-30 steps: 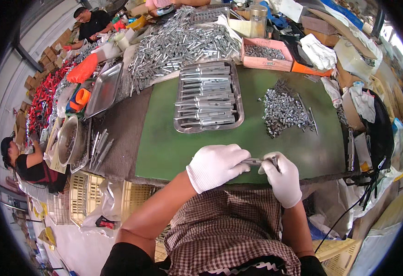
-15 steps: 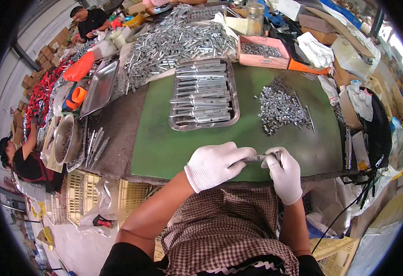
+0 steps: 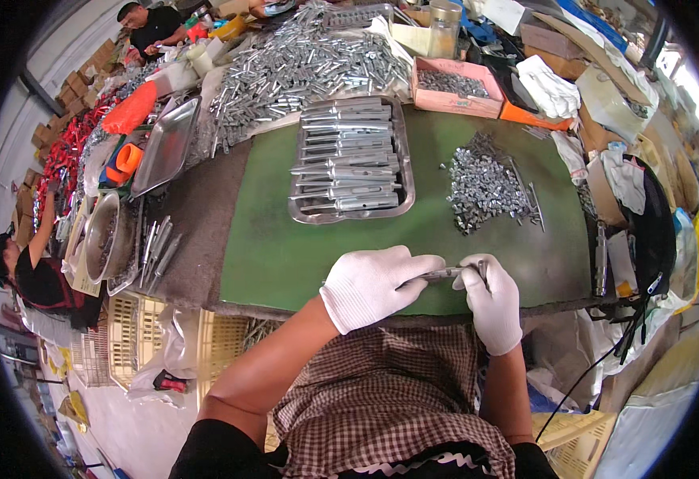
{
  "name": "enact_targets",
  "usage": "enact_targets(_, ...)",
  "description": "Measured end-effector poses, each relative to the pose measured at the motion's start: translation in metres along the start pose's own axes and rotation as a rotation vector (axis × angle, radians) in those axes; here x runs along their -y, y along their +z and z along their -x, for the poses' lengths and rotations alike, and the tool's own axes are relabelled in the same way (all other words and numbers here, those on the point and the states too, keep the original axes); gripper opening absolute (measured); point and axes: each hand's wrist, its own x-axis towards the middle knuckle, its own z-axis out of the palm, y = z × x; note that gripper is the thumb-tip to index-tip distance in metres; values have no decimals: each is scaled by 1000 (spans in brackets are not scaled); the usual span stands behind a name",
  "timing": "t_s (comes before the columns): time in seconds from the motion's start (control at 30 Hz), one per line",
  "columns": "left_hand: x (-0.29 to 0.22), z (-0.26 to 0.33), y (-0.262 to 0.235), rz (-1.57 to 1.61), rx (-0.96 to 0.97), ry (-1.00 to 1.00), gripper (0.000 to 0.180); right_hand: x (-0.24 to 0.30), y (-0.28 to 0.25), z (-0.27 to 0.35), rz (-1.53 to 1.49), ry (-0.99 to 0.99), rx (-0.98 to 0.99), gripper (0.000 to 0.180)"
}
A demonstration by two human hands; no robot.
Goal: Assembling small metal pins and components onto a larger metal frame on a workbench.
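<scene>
Both hands wear white knit gloves and meet over the front edge of the green mat (image 3: pixel 285 271). My left hand (image 3: pixel 377 287) is closed round one end of a slim metal tube (image 3: pixel 443 274), its thumb and fingertips pinching it. At the tube's other end my right hand (image 3: pixel 489 299) is closed too, thumb and fingers on a small metal piece; its exact shape is too small to tell. Beyond the hands a steel tray (image 3: pixel 353 217) holds several long, pointed metal tubes. A heap of small metal parts (image 3: pixel 489 188) lies to its right, with thin rods beside it.
At the back is a big pile of metal tubes (image 3: pixel 301 72). A pink box (image 3: pixel 457 100) of small parts stands right of it. Leftward are an empty steel tray (image 3: pixel 166 148), a metal bowl (image 3: pixel 108 239) and loose tubes (image 3: pixel 158 247). Two people sit at the left.
My view has shifted slightly, so the bench appears a little to the left. Both hands keep nearly the same hold on the metal tube. The person at far left has an arm raised slightly higher.
</scene>
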Motion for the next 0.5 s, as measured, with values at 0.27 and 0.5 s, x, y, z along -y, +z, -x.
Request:
enact_targets(0.27, -7, 0, 2, -103, -8, 22, 21, 0, -5, 3, 52, 45, 23, 14)
enact_targets(0.5, -22, -4, 13, -238, 110, -4, 24, -17, -27, -39, 437, -283, -241, 12)
